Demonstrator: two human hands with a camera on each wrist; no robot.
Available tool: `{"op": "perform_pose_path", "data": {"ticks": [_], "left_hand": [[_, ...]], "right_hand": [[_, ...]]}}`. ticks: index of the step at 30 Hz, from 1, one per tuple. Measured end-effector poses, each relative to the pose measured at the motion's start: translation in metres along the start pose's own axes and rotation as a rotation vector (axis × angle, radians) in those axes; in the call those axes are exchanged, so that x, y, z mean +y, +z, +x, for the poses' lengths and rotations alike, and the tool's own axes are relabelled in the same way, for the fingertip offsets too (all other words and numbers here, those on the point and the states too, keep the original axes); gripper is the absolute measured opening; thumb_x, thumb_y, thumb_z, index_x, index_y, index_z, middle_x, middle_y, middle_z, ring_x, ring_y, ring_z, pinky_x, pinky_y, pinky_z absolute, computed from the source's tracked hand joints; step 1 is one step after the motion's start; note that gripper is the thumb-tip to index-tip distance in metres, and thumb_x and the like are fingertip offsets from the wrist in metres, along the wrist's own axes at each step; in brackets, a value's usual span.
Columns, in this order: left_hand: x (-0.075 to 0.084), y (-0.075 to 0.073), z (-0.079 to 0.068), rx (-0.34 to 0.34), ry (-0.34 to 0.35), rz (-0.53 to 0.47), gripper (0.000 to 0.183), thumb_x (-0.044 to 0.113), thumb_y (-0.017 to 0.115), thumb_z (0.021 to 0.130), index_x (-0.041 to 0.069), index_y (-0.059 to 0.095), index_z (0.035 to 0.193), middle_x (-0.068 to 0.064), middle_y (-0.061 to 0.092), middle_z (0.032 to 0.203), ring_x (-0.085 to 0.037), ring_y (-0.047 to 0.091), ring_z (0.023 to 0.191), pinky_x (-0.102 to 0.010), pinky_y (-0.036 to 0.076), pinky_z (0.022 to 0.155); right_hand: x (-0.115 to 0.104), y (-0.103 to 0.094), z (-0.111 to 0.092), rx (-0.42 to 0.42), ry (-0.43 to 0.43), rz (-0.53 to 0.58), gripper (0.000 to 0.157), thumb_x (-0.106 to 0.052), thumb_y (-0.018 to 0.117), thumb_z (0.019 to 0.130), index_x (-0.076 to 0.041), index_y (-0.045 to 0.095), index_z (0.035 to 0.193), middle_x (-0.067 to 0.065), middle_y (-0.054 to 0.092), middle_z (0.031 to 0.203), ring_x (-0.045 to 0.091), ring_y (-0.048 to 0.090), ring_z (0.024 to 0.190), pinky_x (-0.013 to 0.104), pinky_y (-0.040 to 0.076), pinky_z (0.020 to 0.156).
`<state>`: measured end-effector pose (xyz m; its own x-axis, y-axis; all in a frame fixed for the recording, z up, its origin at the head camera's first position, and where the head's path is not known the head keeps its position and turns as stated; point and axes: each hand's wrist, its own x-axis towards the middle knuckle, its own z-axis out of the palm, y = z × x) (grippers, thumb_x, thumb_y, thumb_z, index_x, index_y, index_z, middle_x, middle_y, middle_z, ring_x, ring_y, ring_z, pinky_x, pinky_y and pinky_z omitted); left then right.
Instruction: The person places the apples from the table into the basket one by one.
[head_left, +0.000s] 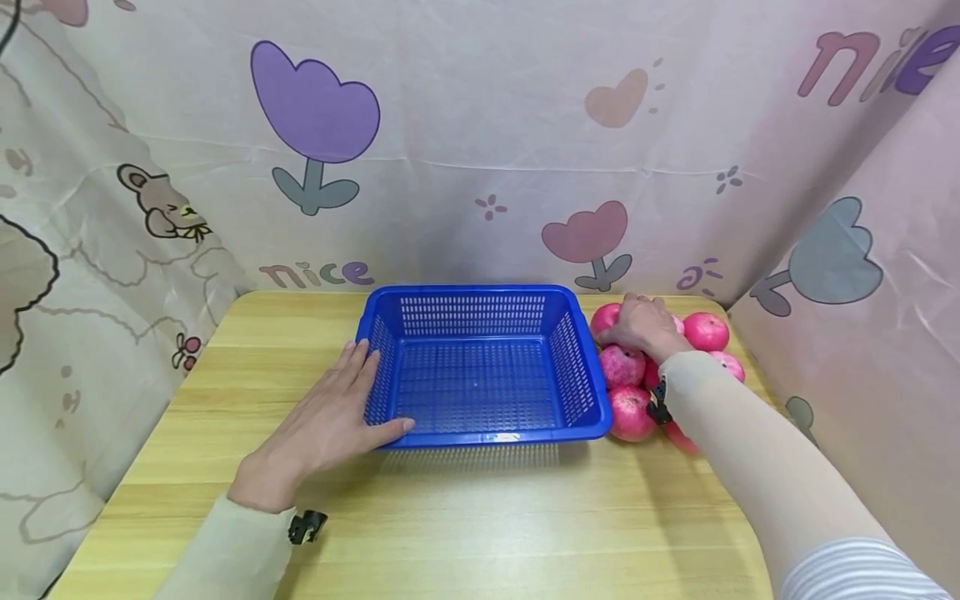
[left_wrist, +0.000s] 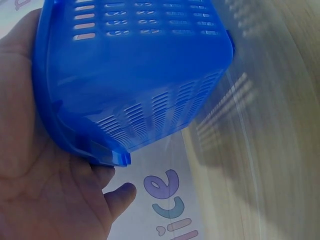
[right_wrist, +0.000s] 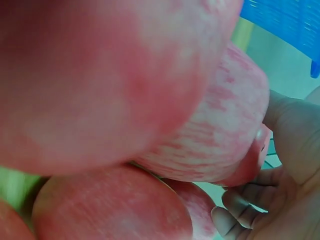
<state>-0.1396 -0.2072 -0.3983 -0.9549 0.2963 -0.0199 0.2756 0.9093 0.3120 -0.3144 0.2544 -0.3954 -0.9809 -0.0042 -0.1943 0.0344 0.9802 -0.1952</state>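
Observation:
A blue plastic basket (head_left: 480,437) with slotted walls stands on the table, nothing inside it. My left hand (head_left: 326,433) rests on its near left corner, fingers straight along the left rim and thumb on the front rim. In the left wrist view, the basket's rim lies against the palm (left_wrist: 50,195). Right of the basket is a cluster of pinkish-red apples (head_left: 632,414). My right hand (head_left: 642,325) reaches down among the far ones, thumb toward the basket. In the right wrist view, its curled fingers (right_wrist: 240,205) hold a red apple (right_wrist: 254,157) beside a striped apple (right_wrist: 220,120).
The wooden table (head_left: 465,525) reaches back to a printed cloth (head_left: 450,208) that hangs behind and on both sides. More apples (head_left: 707,332) lie near the table's right edge, partly covered by the right forearm.

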Motion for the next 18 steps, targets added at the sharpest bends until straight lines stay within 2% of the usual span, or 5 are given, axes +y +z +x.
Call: {"op": "perform_pose_path", "data": {"ticks": [6, 13, 18], "left_hand": [[0.000, -0.001, 0.000, 0.002, -0.009, 0.005, 0.129, 0.093, 0.044, 0.086, -0.004, 0.017, 0.166, -0.025, 0.004, 0.176, -0.045, 0.004, 0.163, -0.068, 0.020, 0.126], [0.000, -0.001, -0.001, -0.002, -0.009, -0.002, 0.129, 0.092, 0.045, 0.087, -0.005, 0.015, 0.166, -0.026, 0.003, 0.176, -0.045, 0.004, 0.163, -0.066, 0.019, 0.127], [0.001, -0.001, 0.000, -0.004, -0.016, -0.010, 0.129, 0.092, 0.046, 0.086, -0.004, 0.015, 0.167, -0.025, 0.002, 0.176, -0.046, 0.005, 0.163, -0.067, 0.019, 0.127]], "right_hand": [[-0.003, -0.013, -0.004, 0.031, 0.020, 0.055, 0.083, -0.044, 0.076, 0.089, 0.009, 0.040, 0.140, 0.034, 0.051, 0.131, 0.052, 0.052, 0.121, 0.070, 0.051, 0.103], [-0.006, -0.031, -0.015, 0.059, 0.016, 0.163, 0.080, -0.041, 0.077, 0.092, 0.008, 0.035, 0.139, 0.033, 0.057, 0.124, 0.047, 0.060, 0.112, 0.063, 0.056, 0.097], [-0.011, -0.045, -0.026, 0.127, -0.017, 0.217, 0.084, -0.042, 0.077, 0.091, 0.009, 0.035, 0.143, 0.031, 0.057, 0.125, 0.048, 0.061, 0.111, 0.063, 0.057, 0.094]]}}
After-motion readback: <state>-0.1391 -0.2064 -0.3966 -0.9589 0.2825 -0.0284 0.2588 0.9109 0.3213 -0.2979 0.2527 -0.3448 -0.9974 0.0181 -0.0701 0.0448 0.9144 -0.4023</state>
